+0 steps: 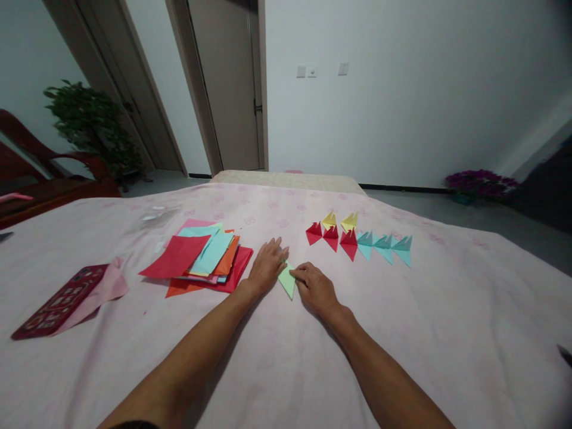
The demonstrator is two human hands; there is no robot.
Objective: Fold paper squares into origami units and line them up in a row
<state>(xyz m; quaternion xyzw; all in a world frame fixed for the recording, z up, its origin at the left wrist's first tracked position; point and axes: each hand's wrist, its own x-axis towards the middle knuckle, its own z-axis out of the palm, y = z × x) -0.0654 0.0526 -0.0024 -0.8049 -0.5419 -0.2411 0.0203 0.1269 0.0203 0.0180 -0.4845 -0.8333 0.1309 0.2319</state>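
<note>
A light green sheet of folded paper [286,282] lies on the pink cloth in front of me, its narrow point toward me. My left hand [269,261] rests flat at its upper left side, fingers stretched out and partly covering it. My right hand [314,288] is closed, with the thumb and index finger at the paper's right edge. The fingers below are curled under and partly hidden. To the left is a loose pile of coloured paper squares, a red sheet [179,256] and a light blue sheet [215,253] on top.
Folded paper birds stand beyond my right hand: red ones [348,243], light blue ones [383,245] and yellow ones [350,222]. A dark red printed packet [60,302] lies at the left on the flowered tablecloth [424,345]. Clear plastic [154,220] lies behind the pile.
</note>
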